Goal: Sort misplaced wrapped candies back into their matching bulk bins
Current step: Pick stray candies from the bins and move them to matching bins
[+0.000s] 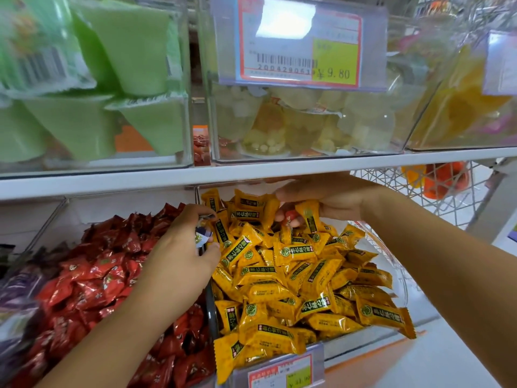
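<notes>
A clear bin (402, 278) on the lower shelf is heaped with yellow wrapped candies (302, 264). Left of it lies a heap of red wrapped candies (98, 275). My left hand (181, 247) hovers at the divide between the two heaps and pinches a small white-and-blue wrapped candy (202, 236). My right hand (330, 200) reaches into the back of the yellow bin, its fingers curled round a small red candy (289, 215), with a yellow candy (309, 215) against them.
Purple wrapped candies (16, 303) lie at the far left. The white shelf edge (251, 170) runs just above my hands; clear bins of green jelly cups (112, 79) and pale jelly cups (293, 121) stand on it. A wire basket (447, 191) is at right.
</notes>
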A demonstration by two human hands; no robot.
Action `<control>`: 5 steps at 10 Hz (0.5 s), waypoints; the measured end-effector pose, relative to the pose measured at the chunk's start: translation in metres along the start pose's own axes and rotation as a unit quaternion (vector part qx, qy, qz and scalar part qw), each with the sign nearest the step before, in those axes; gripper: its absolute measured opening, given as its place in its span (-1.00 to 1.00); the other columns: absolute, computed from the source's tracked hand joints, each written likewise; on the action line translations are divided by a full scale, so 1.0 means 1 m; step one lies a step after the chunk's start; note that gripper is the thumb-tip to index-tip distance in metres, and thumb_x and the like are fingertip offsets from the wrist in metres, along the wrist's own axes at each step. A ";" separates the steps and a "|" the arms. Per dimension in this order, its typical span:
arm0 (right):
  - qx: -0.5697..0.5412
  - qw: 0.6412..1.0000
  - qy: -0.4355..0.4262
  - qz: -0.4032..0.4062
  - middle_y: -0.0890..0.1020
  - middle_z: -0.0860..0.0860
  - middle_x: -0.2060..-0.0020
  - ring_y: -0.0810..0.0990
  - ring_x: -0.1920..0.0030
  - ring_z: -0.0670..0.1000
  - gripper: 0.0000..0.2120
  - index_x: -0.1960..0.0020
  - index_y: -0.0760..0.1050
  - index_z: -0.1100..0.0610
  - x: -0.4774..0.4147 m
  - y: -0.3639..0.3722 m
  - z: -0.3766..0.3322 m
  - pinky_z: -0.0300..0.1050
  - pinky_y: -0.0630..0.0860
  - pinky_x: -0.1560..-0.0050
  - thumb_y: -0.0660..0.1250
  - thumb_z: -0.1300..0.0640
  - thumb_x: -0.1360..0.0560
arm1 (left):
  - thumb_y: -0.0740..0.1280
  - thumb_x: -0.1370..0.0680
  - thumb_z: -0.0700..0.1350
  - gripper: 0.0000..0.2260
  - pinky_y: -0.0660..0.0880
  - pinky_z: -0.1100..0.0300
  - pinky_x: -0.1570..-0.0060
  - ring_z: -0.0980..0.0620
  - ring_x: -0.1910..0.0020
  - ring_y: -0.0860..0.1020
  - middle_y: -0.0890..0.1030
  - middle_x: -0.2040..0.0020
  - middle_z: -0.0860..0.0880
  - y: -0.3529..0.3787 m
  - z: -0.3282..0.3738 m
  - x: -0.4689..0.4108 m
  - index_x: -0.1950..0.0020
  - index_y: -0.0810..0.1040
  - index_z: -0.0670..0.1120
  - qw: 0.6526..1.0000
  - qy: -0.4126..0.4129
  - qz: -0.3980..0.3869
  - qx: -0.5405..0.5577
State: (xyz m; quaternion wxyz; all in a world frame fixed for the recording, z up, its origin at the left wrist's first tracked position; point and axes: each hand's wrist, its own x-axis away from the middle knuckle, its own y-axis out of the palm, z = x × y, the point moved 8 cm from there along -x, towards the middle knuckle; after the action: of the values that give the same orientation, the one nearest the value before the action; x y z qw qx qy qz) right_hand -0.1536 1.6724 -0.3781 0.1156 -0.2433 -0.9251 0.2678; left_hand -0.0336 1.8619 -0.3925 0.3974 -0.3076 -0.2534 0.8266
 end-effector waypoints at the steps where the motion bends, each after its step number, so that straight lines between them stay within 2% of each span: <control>1: -0.046 0.996 -0.017 -0.073 0.61 0.12 -0.12 0.60 0.05 -0.11 -0.82 -0.11 0.56 0.14 0.007 0.013 -0.005 -0.21 0.53 -0.05 0.34 0.25 -0.52 | 0.37 -0.52 -0.08 -0.70 0.35 0.33 0.34 0.19 0.21 0.48 0.45 0.10 0.20 -0.002 -0.001 0.000 -0.17 0.34 0.12 1.000 0.005 0.001 0.007; 2: -0.122 0.988 -0.021 -0.092 0.62 0.05 -0.05 0.61 -0.01 -0.05 -0.78 -0.12 0.55 0.10 0.008 0.024 -0.008 -0.20 0.54 -0.04 0.28 0.31 -0.54 | 0.38 -0.50 0.00 -0.78 0.35 0.31 0.29 0.23 0.17 0.47 0.46 0.13 0.20 -0.004 -0.001 0.004 -0.04 0.37 0.14 1.000 0.013 -0.001 0.012; 3: 0.027 0.997 -0.018 0.067 0.63 0.07 -0.09 0.61 -0.08 0.04 -0.78 -0.17 0.56 0.13 -0.003 0.011 -0.012 -0.21 0.50 -0.02 0.33 0.19 -0.53 | 0.37 -0.50 0.03 -0.83 0.41 0.28 0.19 0.23 0.11 0.49 0.48 0.10 0.19 -0.006 -0.003 0.013 0.08 0.38 0.21 0.999 0.015 -0.013 0.032; 4: 0.196 0.979 -0.049 0.021 0.61 -0.09 -0.07 0.58 -0.04 -0.06 -0.86 -0.04 0.60 -0.01 -0.022 0.042 -0.038 -0.15 0.50 -0.05 0.37 0.08 -0.48 | 0.41 -0.48 0.01 -0.84 0.34 0.40 0.21 0.26 0.12 0.49 0.52 0.13 0.19 -0.018 -0.009 0.021 0.12 0.43 0.17 0.999 0.014 -0.001 0.041; 5: 0.102 0.993 -0.056 0.025 0.61 -0.13 0.04 0.59 0.00 -0.09 -0.81 -0.10 0.61 0.01 -0.030 0.065 -0.059 -0.16 0.55 -0.04 0.36 0.07 -0.50 | 0.43 -0.46 0.05 -0.84 0.35 0.42 0.32 0.26 0.29 0.48 0.54 0.25 0.23 -0.030 -0.016 0.027 0.23 0.47 0.10 0.998 0.004 -0.016 0.052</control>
State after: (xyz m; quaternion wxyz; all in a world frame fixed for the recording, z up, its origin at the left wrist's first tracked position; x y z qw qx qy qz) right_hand -0.0826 1.7312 -0.3674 0.0816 -0.2379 -0.8915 0.3768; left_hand -0.0211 1.9032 -0.3916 0.4271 -0.2854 -0.2131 0.8311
